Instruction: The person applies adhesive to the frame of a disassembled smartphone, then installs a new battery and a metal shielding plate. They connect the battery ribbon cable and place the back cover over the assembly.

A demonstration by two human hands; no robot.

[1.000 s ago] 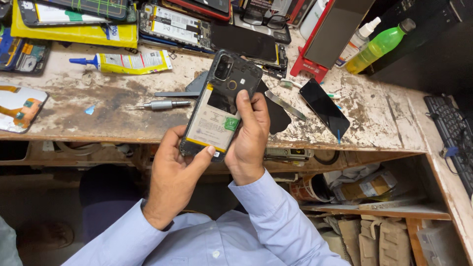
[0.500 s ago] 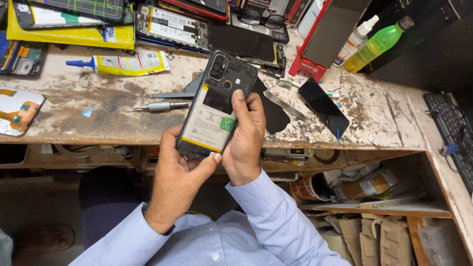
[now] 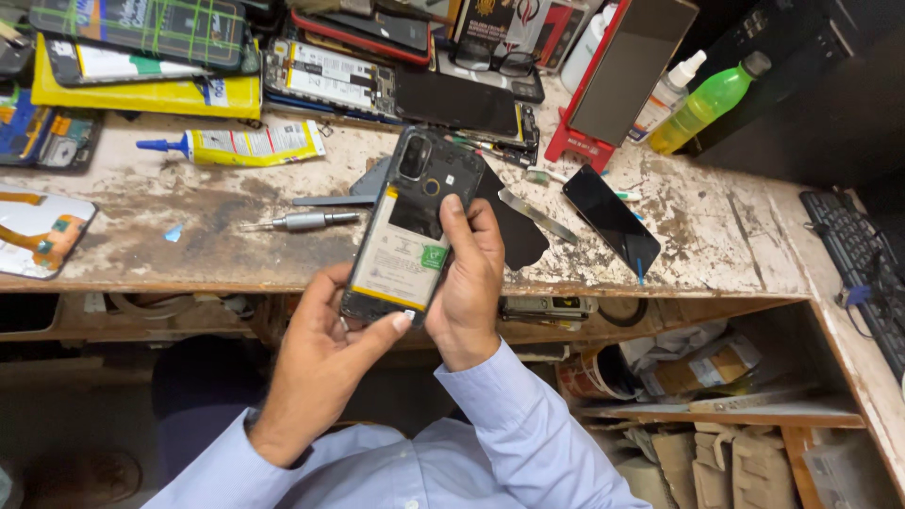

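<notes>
- Your left hand grips the lower end of the phone, thumb pressed on its bottom edge.
- Your right hand clasps the phone's right side, fingers laid over the open back.
- The phone is held tilted above the table's front edge, back cover off, battery and camera block showing.
- A screwdriver lies on the table just left of the phone.
- A glue tube lies farther back on the left.
- A dark cover lies on the table just behind your right hand.
- A black screen lies to the right, near the table edge.
- A green bottle stands at the back right.
- A keyboard sits at the far right.
</notes>
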